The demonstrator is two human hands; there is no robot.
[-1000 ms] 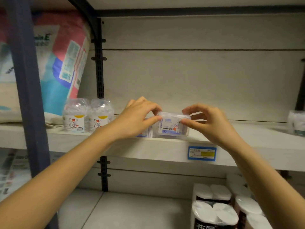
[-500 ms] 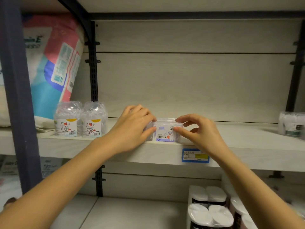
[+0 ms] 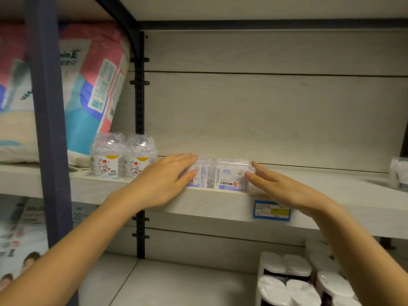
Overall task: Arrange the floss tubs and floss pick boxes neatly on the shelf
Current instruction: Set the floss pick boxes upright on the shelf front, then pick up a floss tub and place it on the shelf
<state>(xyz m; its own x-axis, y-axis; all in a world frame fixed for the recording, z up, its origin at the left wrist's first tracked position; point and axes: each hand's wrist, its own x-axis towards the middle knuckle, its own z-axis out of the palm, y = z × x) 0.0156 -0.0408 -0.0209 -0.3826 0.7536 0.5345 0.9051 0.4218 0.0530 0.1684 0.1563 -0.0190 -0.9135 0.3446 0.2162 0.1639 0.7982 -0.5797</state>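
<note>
Both hands lie flat with fingers straight, bracketing two floss pick boxes at the front edge of the shelf [image 3: 220,204]. Left hand [image 3: 164,180] rests its fingers against the left floss pick box [image 3: 199,176], covering part of its face; right hand [image 3: 284,191] touches its fingertips to the right end of the right floss pick box [image 3: 231,175]. Neither hand pinches anything. These boxes stand side by side, touching, low and rectangular, of clear glossy plastic with rounded corners and pale blue-and-white printed labels; what lies inside is too blurred to make out.

Left of them, just beside the left hand, stand two floss tubs [image 3: 122,156], round, clear plastic with domed lids, each banded by a white label bearing a cartoon cat; pale contents pack them. Behind these leans a soft printed plastic bag [image 3: 97,85] in pink, blue and white.

Pale wood-grain laminate covers the shelf, and a blue price tag [image 3: 272,210] hangs on its front. Wrapped white rolls [image 3: 295,283] sit on the shelf below.
</note>
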